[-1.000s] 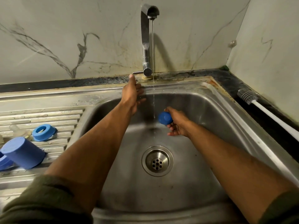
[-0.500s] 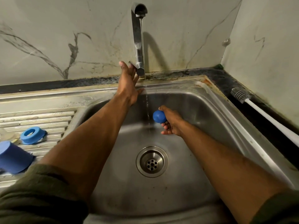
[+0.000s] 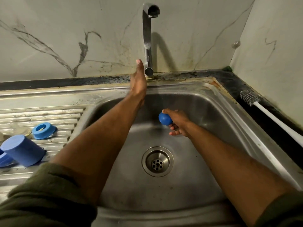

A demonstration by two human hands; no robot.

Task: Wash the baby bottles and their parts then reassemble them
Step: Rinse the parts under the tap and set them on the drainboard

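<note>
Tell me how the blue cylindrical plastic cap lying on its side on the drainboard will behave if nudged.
The blue cylindrical plastic cap looks hollow, so probably light. Lying on its side, it may roll, though the ridged steel drainboard could check it. Probably rigid.

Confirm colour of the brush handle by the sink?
White handle, grey bristles; head view.

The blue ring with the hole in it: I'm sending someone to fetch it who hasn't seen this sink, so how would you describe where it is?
Start at the steel sink and look to the ribbed draining board on its left. The blue ring lies flat there, near the basin's edge. Unlike the larger blue cap on its side in front of it, the ring has an open round hole through its top.
</note>
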